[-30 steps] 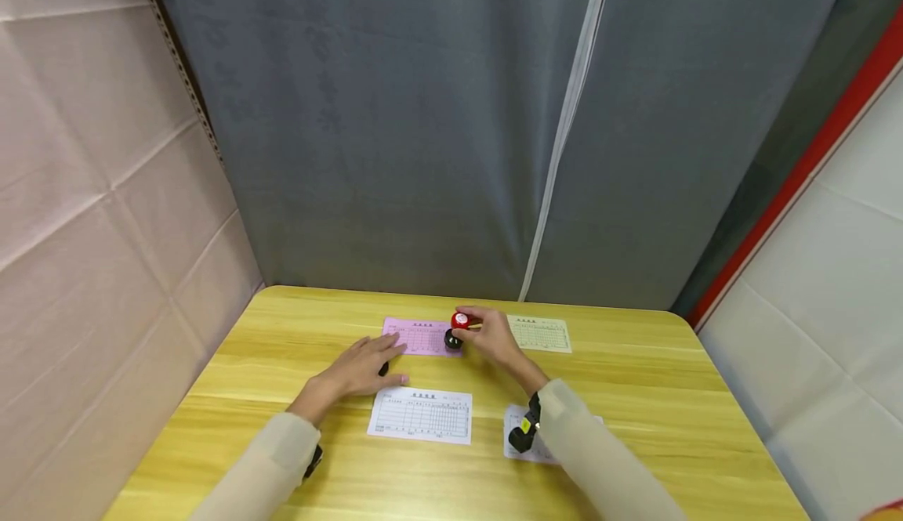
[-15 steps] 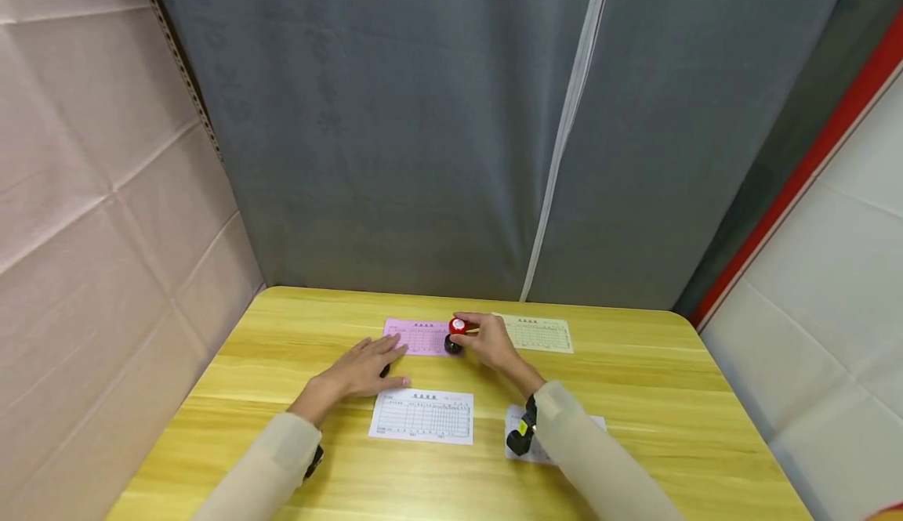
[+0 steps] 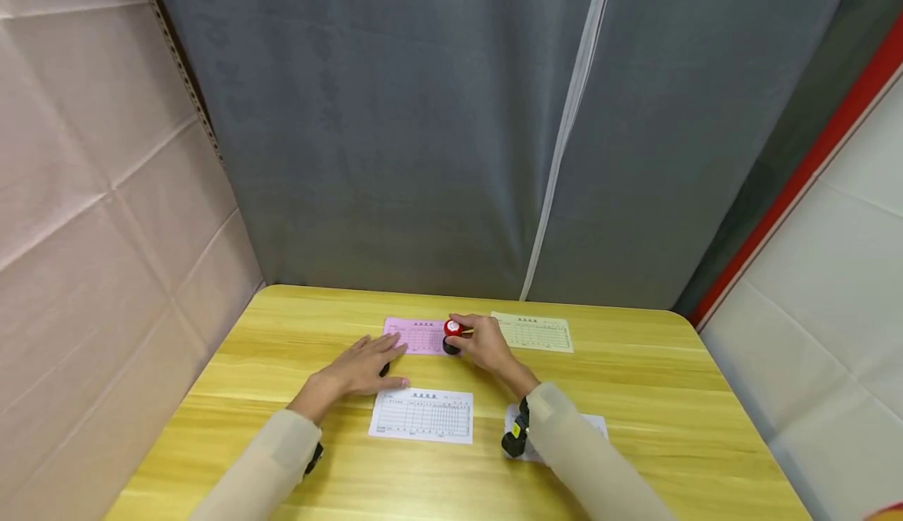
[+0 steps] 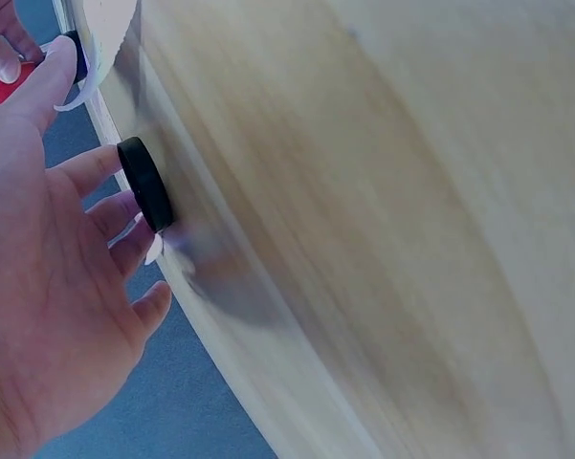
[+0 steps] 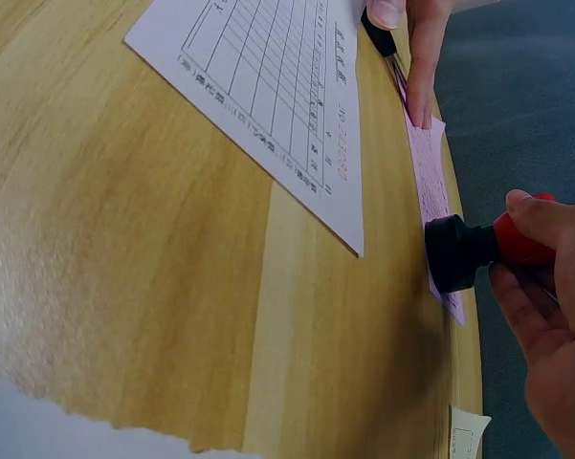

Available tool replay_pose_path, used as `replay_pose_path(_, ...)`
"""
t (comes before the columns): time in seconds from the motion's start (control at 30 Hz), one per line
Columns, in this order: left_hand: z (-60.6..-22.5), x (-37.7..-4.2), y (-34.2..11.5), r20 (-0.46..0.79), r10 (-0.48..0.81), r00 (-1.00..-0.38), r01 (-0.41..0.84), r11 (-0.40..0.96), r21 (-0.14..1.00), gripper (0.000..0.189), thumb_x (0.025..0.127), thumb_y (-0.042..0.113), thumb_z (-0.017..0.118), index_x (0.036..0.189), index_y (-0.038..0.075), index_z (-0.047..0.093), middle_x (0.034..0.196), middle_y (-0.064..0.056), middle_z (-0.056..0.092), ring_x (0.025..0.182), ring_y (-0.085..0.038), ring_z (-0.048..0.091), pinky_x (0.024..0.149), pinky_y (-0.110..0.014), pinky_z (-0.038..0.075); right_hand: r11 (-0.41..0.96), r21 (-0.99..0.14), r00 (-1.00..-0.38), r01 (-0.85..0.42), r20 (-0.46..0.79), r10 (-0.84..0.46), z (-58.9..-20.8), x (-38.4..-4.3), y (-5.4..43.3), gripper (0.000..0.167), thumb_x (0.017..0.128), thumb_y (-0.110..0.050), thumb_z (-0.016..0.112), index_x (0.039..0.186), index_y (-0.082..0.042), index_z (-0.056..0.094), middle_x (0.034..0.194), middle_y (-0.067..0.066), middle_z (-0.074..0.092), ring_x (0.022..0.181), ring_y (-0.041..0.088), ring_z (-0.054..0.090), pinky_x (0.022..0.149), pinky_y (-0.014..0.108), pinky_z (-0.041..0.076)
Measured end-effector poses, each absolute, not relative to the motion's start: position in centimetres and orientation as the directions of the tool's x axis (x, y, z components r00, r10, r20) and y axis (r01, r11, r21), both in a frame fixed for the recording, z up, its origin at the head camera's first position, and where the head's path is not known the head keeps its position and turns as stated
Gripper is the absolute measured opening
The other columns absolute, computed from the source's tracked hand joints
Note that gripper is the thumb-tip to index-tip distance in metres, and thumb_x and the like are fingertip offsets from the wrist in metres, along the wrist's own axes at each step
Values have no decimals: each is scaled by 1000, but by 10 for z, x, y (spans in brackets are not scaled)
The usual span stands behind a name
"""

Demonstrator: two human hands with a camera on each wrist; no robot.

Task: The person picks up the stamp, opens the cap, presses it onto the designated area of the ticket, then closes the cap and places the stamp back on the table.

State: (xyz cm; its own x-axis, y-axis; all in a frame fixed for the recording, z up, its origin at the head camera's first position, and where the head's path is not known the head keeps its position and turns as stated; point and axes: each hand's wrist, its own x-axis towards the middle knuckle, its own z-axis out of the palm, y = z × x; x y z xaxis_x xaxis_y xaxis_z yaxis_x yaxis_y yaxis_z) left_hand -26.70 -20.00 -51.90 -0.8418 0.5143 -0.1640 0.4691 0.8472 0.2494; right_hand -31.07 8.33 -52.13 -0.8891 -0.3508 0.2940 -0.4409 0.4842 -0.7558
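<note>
Left side: creased pale sheet (image 3: 106, 192) as wall. Grey curtain (image 3: 395, 129) hangs behind the wood-grained table (image 3: 649, 396). Left hand (image 3: 358, 366): fingers spread, tips on the left part of the pink form (image 3: 419, 338). Red-handled stamp (image 3: 453, 327): black base at that form's right end, handle pinched by the right hand (image 3: 488, 343). Yellow form (image 3: 539, 334) flat alongside. Far right: red strip (image 3: 797, 164), white sheet (image 3: 832, 270).

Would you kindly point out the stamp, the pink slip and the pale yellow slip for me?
Stamp (image 5: 480, 246): right wrist view, on its black neck.
Pink slip (image 3: 423, 337): head view, middle of its visible printed face.
Pale yellow slip (image 3: 538, 333): head view, middle of its printed face.
</note>
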Motion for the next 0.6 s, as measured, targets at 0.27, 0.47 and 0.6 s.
replay_pose_path(0.27, -518, -268, -200, -178, 508, -843, 455, 848, 271, 84, 102, 64, 58, 164, 10, 40, 174, -17, 25, 161, -39, 24, 131, -61, 14, 490, -759, -893, -429, 272, -359, -518, -310, 82, 48, 89, -1, 84, 132, 10, 68, 130, 27, 71, 106, 31, 76, 82, 30, 66)
replay_pose_path(0.47, -518, -267, -200, -179, 509, -842, 455, 848, 270, 86, 101, 64, 59, 164, 10, 39, 174, -16, 24, 161, -38, 23, 132, -61, 13, 536, -723, -893, -436, 270, -361, -518, -312, 82, 47, 87, -5, 87, 130, 9, 71, 126, 24, 74, 102, 27, 76, 79, 28, 66)
replay_pose_path(0.6, -517, -267, -200, -171, 514, -841, 459, 843, 281, 86, 101, 63, 61, 164, 9, 40, 174, -18, 25, 160, -40, 24, 131, -62, 13, 558, -691, -884, -459, 291, -366, -520, -314, 83, 47, 86, -8, 89, 128, 8, 73, 123, 22, 75, 100, 25, 77, 79, 27, 65)
